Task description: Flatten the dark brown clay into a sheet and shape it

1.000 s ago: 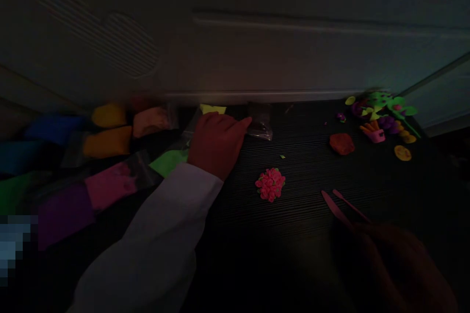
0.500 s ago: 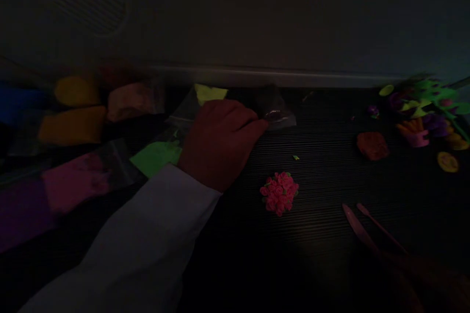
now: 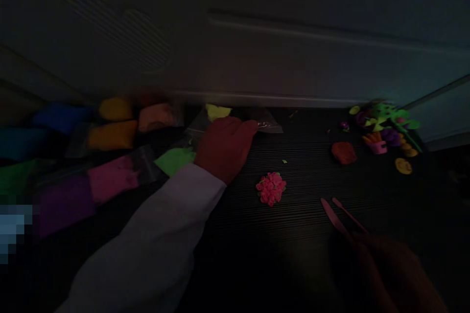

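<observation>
Dark bag [image 3: 269, 122], 12 o'clock from the roses [image 3: 270, 189], could slip if my curled left hand [image 3: 225, 149] barely pinches it (can't make out), right hand [image 3: 391, 261] gripping pink knife [image 3: 332, 213].

Left hand [image 3: 225, 149] at dark bag [image 3: 270, 122]; right hand [image 3: 394, 271] at pink blade-shaped tool [image 3: 334, 216]; pink flower cluster [image 3: 270, 189] between hands.

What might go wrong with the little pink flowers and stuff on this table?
The left hand is close to the pink flower cluster, so drawing it back might bump or squash the flowers. The tiny green bit lies loose on the dark table and could get lost, since the light is dim. The wide pink tool points toward the flowers from the right hand; a push might nick them.
</observation>
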`<state>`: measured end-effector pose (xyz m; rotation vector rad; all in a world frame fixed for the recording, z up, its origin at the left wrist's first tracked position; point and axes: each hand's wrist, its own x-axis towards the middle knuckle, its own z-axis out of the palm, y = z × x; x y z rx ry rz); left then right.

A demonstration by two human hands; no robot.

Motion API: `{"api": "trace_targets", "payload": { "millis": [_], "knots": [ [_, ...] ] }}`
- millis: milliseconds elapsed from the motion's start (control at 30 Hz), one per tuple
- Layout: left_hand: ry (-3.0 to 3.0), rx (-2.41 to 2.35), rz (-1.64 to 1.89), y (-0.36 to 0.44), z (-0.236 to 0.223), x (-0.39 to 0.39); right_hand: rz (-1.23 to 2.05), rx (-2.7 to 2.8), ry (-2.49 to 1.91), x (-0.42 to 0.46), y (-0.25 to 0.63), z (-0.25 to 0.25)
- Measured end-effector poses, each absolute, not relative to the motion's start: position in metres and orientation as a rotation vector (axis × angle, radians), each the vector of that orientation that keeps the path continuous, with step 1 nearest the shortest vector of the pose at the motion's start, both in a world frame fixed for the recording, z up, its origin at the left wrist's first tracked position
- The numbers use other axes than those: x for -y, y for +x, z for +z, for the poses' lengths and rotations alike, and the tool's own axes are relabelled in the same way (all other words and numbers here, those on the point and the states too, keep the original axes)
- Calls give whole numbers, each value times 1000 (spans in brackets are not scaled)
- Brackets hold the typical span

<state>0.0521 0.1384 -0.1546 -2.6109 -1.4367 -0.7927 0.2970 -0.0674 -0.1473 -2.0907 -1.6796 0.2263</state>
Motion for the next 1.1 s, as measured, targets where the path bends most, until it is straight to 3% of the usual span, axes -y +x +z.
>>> {"api": "trace_targets", "payload": {
  "millis": [100, 300, 367, 600, 767, 1100],
  "knots": [
    [-2594, 1457, -1027, 52, -148, -139, 143, 1796, -2004, 62, 304, -155],
    [-2350, 1878, -2032, 43, -118, -130, -14, 1774, -1807, 49, 305, -162],
    [-2319, 1927, -2225, 35, -109, -119, -38, 1779, -1676, 47, 293, -150],
    [-2812, 2057, -2242, -2, -106, -53, 262, 1869, -1402, 16, 197, -87],
    [-2755, 2154, -2353, -17, -127, -36, 542, 2002, -1345, -22, 144, -103],
    [-2752, 2287, -2406, -26, -143, -37, 579, 1953, -1348, -21, 134, -128]
  ]
}}
